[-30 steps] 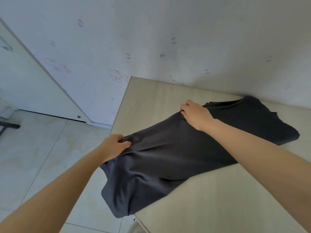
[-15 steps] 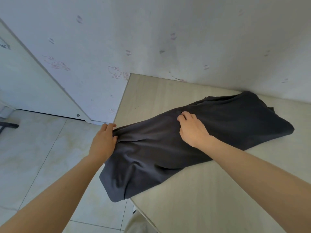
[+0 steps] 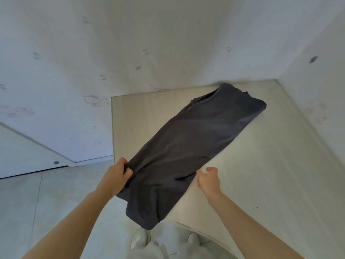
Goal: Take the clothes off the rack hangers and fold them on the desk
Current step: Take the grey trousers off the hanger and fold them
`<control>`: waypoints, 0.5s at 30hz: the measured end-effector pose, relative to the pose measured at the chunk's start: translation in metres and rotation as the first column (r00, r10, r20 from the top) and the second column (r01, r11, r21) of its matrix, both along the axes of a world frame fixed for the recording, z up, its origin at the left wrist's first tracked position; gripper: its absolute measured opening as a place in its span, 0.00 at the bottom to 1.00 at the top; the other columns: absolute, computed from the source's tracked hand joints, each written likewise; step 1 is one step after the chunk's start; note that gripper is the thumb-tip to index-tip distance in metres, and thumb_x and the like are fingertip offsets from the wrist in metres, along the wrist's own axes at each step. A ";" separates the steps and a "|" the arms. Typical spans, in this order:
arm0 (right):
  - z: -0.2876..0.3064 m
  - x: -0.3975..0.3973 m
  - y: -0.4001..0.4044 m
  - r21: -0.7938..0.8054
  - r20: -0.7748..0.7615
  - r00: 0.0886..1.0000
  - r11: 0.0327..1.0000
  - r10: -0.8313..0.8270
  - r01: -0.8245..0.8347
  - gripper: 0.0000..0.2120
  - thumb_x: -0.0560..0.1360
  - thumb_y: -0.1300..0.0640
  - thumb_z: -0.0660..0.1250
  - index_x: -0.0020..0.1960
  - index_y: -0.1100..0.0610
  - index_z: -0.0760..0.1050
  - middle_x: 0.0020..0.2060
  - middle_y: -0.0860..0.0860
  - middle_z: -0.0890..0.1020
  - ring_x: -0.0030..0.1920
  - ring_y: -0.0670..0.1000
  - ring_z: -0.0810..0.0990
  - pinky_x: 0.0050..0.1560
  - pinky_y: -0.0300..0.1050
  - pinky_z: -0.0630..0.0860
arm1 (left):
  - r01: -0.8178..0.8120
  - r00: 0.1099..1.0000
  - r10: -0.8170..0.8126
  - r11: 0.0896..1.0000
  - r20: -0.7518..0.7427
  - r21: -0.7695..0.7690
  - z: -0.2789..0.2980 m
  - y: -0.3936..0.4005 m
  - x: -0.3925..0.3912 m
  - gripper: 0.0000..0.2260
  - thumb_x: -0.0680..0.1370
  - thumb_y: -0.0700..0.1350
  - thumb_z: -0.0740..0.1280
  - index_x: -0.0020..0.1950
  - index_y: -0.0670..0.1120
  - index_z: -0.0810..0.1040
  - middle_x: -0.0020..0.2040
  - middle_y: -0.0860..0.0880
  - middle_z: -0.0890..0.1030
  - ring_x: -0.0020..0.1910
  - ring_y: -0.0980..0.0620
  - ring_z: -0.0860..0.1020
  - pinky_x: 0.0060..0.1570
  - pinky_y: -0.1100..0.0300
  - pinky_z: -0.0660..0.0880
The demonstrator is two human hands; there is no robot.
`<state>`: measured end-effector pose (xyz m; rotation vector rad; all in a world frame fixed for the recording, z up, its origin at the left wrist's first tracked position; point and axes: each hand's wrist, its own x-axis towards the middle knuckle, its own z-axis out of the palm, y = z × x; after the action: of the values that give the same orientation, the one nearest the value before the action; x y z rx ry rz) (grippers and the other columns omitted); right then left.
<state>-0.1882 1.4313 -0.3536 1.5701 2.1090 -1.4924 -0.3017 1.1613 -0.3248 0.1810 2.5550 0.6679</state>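
Dark shirt (image 3: pixel 188 150) lies long on counter (image 3: pixel 280 174), hem hanging over near edge. Left hand (image 3: pixel 117 176) pinches hem side; right hand (image 3: pixel 209 179) loosely curled, holds nothing. Soft, light, floppy; best grip hem corners.

One dark garment (image 3: pixel 188 152) lies across the middle of the frame on one pale desk (image 3: pixel 261 174). Two hands show at the lower centre, the left hand (image 3: pixel 116 177) and the right hand (image 3: pixel 208 179). Two light shoes (image 3: pixel 139 238) sit at the bottom edge.
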 end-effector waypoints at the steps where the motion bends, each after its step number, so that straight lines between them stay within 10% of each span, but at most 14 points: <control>1: -0.001 0.004 -0.014 -0.070 0.009 0.997 0.994 -0.079 0.080 0.15 0.76 0.53 0.66 0.58 0.55 0.65 0.53 0.58 0.78 0.53 0.60 0.79 0.58 0.55 0.76 | 0.004 0.999 -0.006 0.999 0.039 0.035 0.005 -0.003 -0.003 0.06 0.82 0.46 0.57 0.54 0.45 0.70 0.46 0.46 0.78 0.40 0.50 0.77 0.44 0.56 0.74; 5: 0.004 0.012 -0.061 -0.262 -0.036 0.956 0.926 -0.291 0.272 0.09 0.75 0.55 0.67 0.45 0.62 0.73 0.45 0.58 0.80 0.44 0.57 0.80 0.42 0.49 0.80 | -0.071 0.986 0.043 0.982 0.159 0.173 0.015 -0.007 0.001 0.10 0.84 0.45 0.54 0.60 0.43 0.72 0.53 0.45 0.77 0.49 0.48 0.76 0.52 0.56 0.72; 10: 0.017 0.029 -0.116 -0.605 0.049 0.954 0.751 -0.297 0.265 0.19 0.71 0.54 0.74 0.57 0.61 0.76 0.50 0.56 0.83 0.47 0.55 0.83 0.40 0.45 0.81 | -0.206 0.922 0.078 0.928 0.378 0.312 0.019 -0.013 0.012 0.16 0.80 0.58 0.61 0.58 0.47 0.76 0.51 0.48 0.81 0.50 0.48 0.80 0.52 0.53 0.78; 15: 0.029 0.062 -0.129 -0.512 0.072 0.969 0.825 -0.236 0.239 0.18 0.71 0.53 0.72 0.59 0.56 0.75 0.55 0.52 0.82 0.53 0.52 0.78 0.41 0.43 0.72 | -0.222 0.905 0.082 0.928 0.418 0.298 0.023 -0.025 0.010 0.14 0.79 0.51 0.66 0.61 0.45 0.77 0.54 0.47 0.81 0.52 0.45 0.79 0.56 0.49 0.76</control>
<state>-0.1261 1.3019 -0.3250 1.6428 1.3563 -1.9205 -0.2921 1.1364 -0.3022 -0.0460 2.0601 1.0880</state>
